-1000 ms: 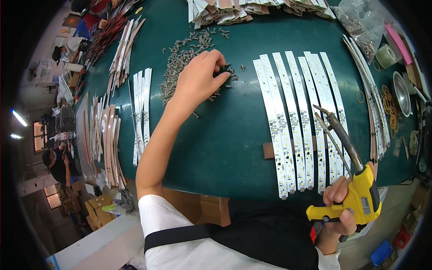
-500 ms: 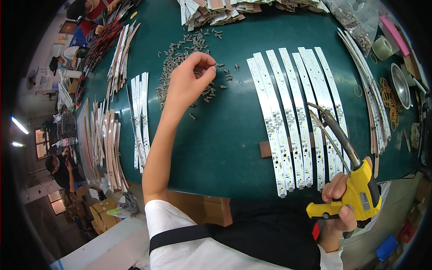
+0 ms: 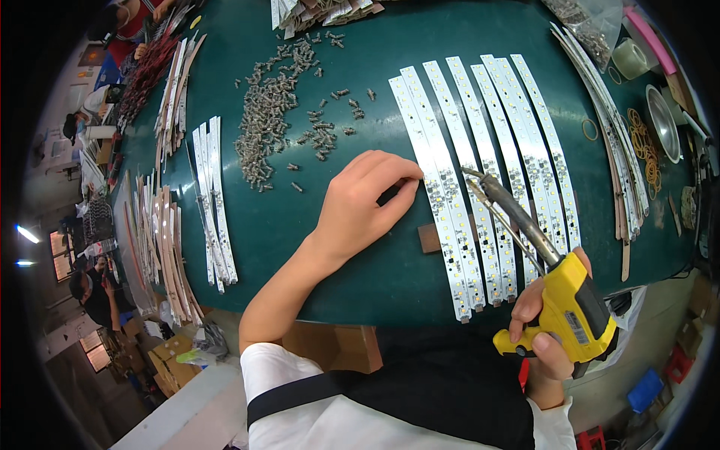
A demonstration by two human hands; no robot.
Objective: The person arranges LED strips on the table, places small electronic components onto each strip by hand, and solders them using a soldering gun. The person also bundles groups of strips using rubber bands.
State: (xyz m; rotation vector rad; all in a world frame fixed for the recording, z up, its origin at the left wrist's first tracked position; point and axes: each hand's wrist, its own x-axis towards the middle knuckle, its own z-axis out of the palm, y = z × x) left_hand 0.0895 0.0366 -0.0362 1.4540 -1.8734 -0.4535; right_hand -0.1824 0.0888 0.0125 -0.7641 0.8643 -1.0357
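Observation:
My right hand (image 3: 553, 358) grips a yellow soldering gun (image 3: 576, 304) by its handle. Its dark metal barrel and a thin feed tube beside it slant up and left, the tip over the white LED strips (image 3: 455, 255). Those strips lie side by side, their small chips facing up. My left hand (image 3: 367, 193) is closed in a pinch, fingertips at the left edge of the leftmost strip; whatever they hold is too small to make out. Beyond that hand, a loose heap of small grey metal parts (image 3: 262, 124) spreads over the green table.
A wooden bar (image 3: 430, 238) lies under the strips. More strips lie in bundles at left (image 3: 215, 202) and right (image 3: 611, 135), with a stack (image 3: 322, 11) at the far edge. A metal bowl (image 3: 663, 124) and rubber bands (image 3: 643, 154) sit at right. Other people work at far left.
My left hand has moved from the heap of small parts rightward and nearer, to the leftmost strip. The soldering gun's tip has shifted left over the strips. The view has shifted slightly.

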